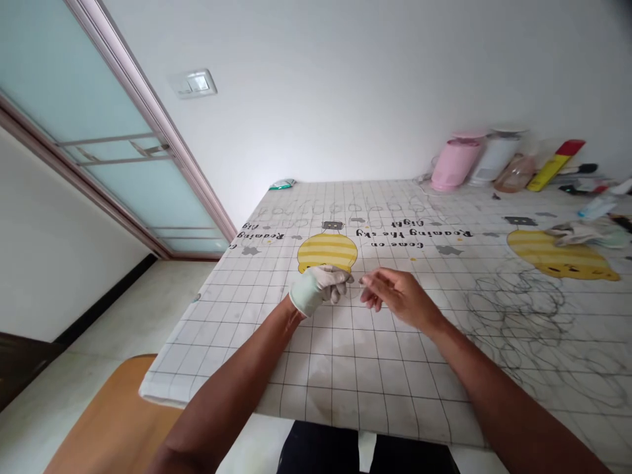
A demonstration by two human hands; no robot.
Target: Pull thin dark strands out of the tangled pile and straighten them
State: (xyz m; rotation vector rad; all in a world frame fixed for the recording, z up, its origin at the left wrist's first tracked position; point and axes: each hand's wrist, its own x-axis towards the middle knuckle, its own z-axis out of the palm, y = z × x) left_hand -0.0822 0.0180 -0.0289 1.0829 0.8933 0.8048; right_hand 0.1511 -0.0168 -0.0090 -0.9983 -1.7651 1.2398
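Observation:
My left hand (pixel 320 289), in a pale green and white work glove, is closed in a pinch above the tablecloth (pixel 340 355). My right hand (pixel 402 297) is bare, its thumb and forefinger pinched just across a small gap from the left fingertips. What the fingers hold is too thin to make out; a faint curved line shows near them. To the right of my right hand lies a loose tangle of thin dark strands (pixel 518 309), like wire or thread. Beyond my hands, several thin loops (pixel 316 208) lie in a row towards the back of the table.
At the back right stand a pink cylindrical device (pixel 455 163), a white one (pixel 496 157) and a yellow canister with a red top (pixel 555 164). Another work glove (pixel 587 234) lies at the right. A green packet (pixel 282 185) sits at the far left corner. An orange-brown seat (pixel 113 421) is lower left.

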